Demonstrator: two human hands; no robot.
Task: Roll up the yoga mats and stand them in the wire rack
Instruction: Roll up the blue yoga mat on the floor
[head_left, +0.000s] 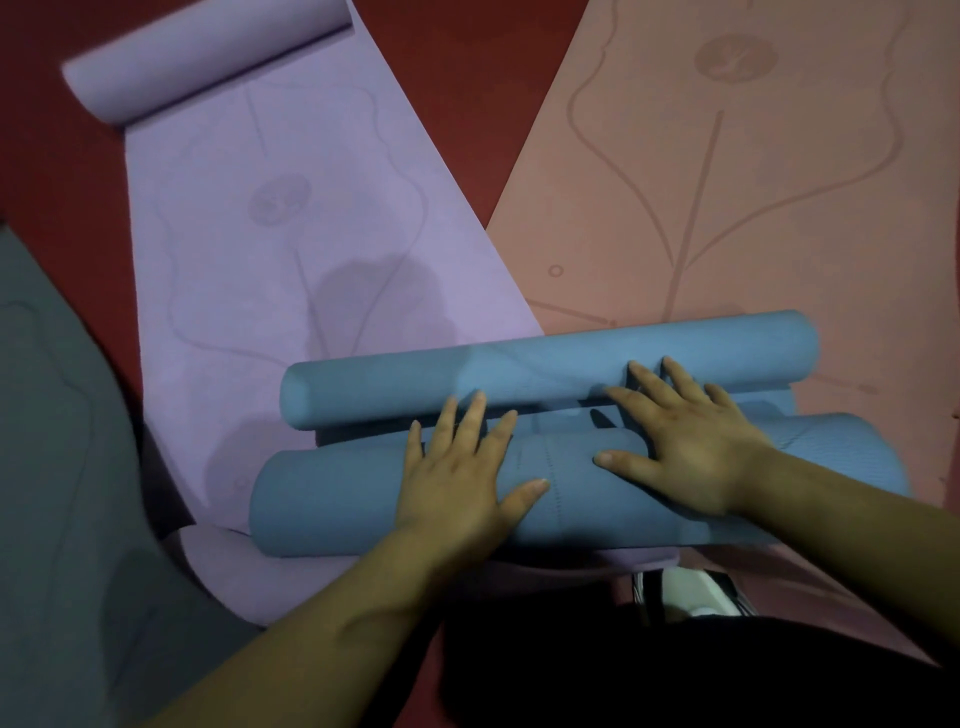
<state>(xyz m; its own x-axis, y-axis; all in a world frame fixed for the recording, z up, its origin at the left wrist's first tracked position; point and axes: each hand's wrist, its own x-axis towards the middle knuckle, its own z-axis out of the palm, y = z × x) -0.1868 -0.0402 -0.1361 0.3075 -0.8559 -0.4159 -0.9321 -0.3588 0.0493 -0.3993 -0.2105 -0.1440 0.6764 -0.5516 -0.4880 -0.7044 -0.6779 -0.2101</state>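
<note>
A blue yoga mat (337, 499) lies across the lower middle, curled into a thick roll near me and a thinner roll (519, 369) at its far end. Only a short flat strip shows between the two rolls. My left hand (457, 478) presses flat on the thick roll with fingers spread. My right hand (691, 441) also lies flat on the thick roll, its fingertips touching the thinner far roll. Under the blue mat a lilac mat (291, 249) lies spread out, its far end curled up (202, 57). No wire rack is in view.
A salmon-pink mat (727, 182) lies flat at the right, partly under the blue roll. A grey mat (57, 441) covers the left edge. Dark red floor (467, 78) shows between the mats. A white shoe (691, 592) sits just below the blue roll.
</note>
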